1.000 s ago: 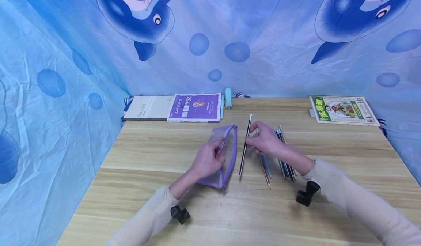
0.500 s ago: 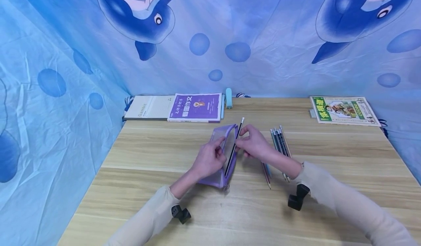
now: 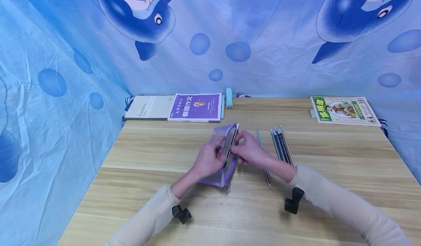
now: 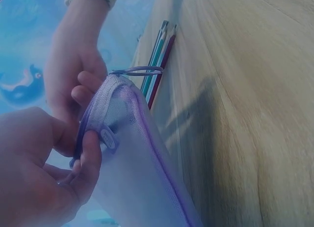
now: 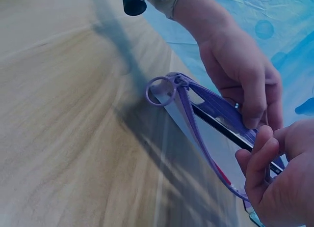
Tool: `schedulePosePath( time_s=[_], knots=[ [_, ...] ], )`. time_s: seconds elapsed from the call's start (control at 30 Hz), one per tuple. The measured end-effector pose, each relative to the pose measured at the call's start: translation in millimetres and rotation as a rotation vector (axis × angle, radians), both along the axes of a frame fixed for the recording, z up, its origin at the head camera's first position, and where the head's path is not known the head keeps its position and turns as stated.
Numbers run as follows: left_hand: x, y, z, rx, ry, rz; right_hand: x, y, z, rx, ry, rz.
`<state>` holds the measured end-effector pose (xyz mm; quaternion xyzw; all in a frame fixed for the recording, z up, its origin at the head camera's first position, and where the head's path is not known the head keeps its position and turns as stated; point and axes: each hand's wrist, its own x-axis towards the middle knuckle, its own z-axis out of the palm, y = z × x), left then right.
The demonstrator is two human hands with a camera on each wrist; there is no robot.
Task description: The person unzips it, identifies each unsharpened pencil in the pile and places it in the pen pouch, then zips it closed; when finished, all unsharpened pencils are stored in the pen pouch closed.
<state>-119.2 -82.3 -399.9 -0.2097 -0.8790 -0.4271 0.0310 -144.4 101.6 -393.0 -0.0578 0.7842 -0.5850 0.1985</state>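
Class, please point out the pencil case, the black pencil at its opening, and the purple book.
Pencil case (image 4: 140,163): left wrist view, on its pale side.
Black pencil (image 5: 223,127): right wrist view, on its shaft.
Purple book (image 3: 195,108): head view, on its front cover.

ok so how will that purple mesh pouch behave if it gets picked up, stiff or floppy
Probably floppy: the pouch bows at its mouth, and the left hand pinches its thin edge. Likely light for its size, since its walls look like see-through mesh. If it tips, the black pencil might slide out, because the mouth gapes open.
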Motion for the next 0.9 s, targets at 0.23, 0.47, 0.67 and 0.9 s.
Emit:
schedulePosePath(
  time_s=[0.23, 0.47, 0.67, 0.9],
  knots=[
    [0.0, 0.8, -2.2, -0.015, 0.031, 0.003, 0.8, -2.9, -3.7, 0.009, -0.009, -0.015],
    [0.4, 0.8, -2.4, -0.003, 0.042, 0.000, -0.5, -4.1, -4.9, 0.005, -0.020, -0.018],
    [1.0, 1.2, -1.6, -0.002, 0.037, 0.005, -0.7, -7.5, -2.9, 0.027, -0.013, -0.014],
    [0.8, 1.5, 0.0, -0.002, 0.033, 0.020, -0.8, -6.4, -1.4, 0.013, -0.033, -0.012]
  ],
)
